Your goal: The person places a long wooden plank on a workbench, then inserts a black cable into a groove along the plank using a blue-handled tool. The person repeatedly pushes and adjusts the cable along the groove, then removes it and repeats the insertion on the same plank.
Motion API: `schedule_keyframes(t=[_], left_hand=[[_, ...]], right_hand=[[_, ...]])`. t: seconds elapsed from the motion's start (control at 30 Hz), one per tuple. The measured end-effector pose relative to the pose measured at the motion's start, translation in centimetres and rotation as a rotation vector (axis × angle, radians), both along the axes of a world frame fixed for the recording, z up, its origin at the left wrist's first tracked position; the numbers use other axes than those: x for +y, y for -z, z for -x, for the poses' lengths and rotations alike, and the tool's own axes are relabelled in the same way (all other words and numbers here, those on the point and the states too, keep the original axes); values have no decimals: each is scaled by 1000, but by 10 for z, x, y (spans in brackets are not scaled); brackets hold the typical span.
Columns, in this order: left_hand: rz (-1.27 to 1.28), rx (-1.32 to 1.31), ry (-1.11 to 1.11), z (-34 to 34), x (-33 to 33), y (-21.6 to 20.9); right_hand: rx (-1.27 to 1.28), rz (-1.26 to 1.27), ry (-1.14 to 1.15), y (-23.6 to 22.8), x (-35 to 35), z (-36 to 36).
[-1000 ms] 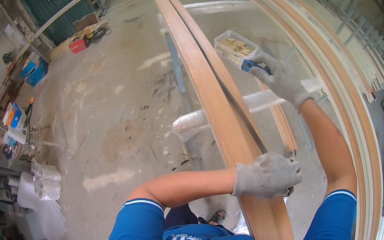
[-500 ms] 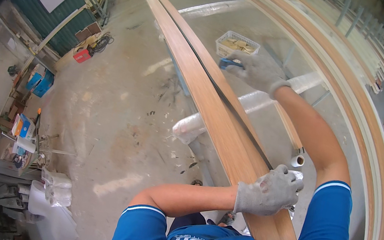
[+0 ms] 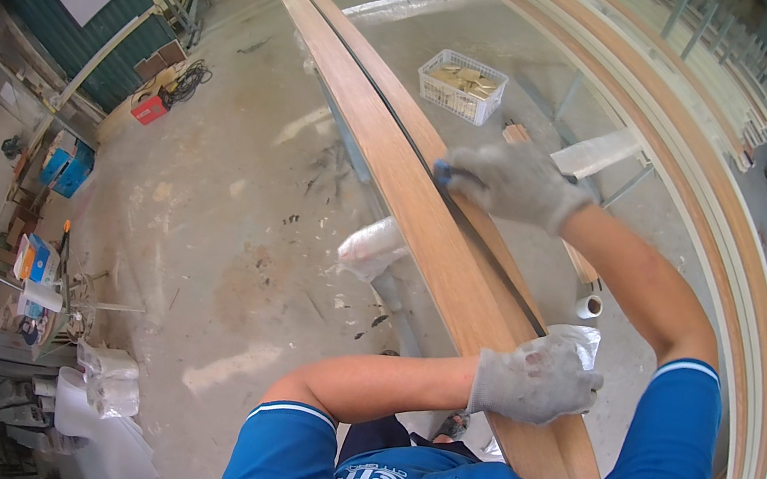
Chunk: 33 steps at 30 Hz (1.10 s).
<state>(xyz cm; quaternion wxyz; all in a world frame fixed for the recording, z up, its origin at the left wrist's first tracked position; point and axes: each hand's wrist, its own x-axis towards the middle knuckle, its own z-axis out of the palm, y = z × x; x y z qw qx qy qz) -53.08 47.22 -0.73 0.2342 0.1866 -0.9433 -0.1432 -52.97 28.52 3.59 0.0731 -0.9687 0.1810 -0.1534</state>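
A long wood-coloured board (image 3: 439, 269) runs from near my body to the far upper left, with a thin dark strip (image 3: 488, 254) along its length. My left hand (image 3: 538, 377), in a grey glove, is closed over the near part of the board, where the strip reaches its knuckles. What its fingers hold is hidden. Farther along, my right hand (image 3: 523, 184), gloved too and blurred, is closed around a small blue tool (image 3: 443, 171), its exact kind unclear. That tool is at the strip, over the board's right side.
A plastic-wrapped support (image 3: 372, 246) crosses under the board. Beyond my right hand stands a white basket (image 3: 460, 100) of yellowish pieces. Long curved-looking boards (image 3: 712, 218) line the right side. A white roll (image 3: 589, 305) lies by the board, and cluttered shelving (image 3: 31, 282) stands left.
My right hand has moved nearer and down toward the board, bringing the blue tool to the strip. The basket now shows fully. My left hand stays at nearly the same place on the board.
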Motion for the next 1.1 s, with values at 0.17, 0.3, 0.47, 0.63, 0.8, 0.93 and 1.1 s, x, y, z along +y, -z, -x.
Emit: schedule_keyframes(t=[0.17,0.3,0.47,0.63,0.8,0.93,1.1], left_hand=[[-31,-84,38,-2,-3,-7],[-150,-93,12,-2,-3,-10],[-45,21,-72,-6,0,-10],[-52,20,-126,-7,-1,-12],[-8,43,-150,-6,1,-12],[-16,-144,-183,-1,1,-9],[28,-215,-225,4,2,-7]], right_hand=[[-53,-75,-103,-9,59,71],[37,-282,-43,-13,86,114],[-284,-1092,359,26,102,175],[-598,-1817,241,81,150,257],[61,-1513,735,45,217,351],[1,-1351,917,-5,257,398],[20,-543,925,-13,214,370]])
